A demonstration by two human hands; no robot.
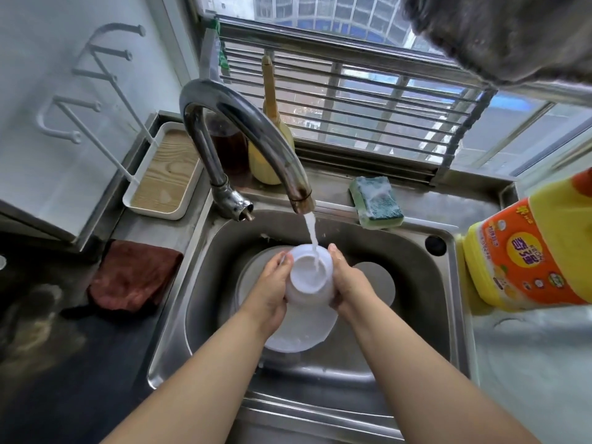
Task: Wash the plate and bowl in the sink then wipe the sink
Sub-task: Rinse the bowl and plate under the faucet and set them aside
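Note:
A white bowl (309,277) is held upside down over the steel sink (416,283), its base turned up under the running water from the tap (250,136). My left hand (270,291) grips its left side and my right hand (347,285) grips its right side. Beneath the bowl a white plate (301,334) lies flat in the sink basin, partly hidden by my hands and the bowl.
A soapy green sponge (376,201) lies on the sink's back ledge. A yellow detergent bottle (528,248) stands at the right. A reddish-brown cloth (134,274) lies left of the sink. A white tray (163,174) and a wooden-handled brush (270,123) sit behind the tap.

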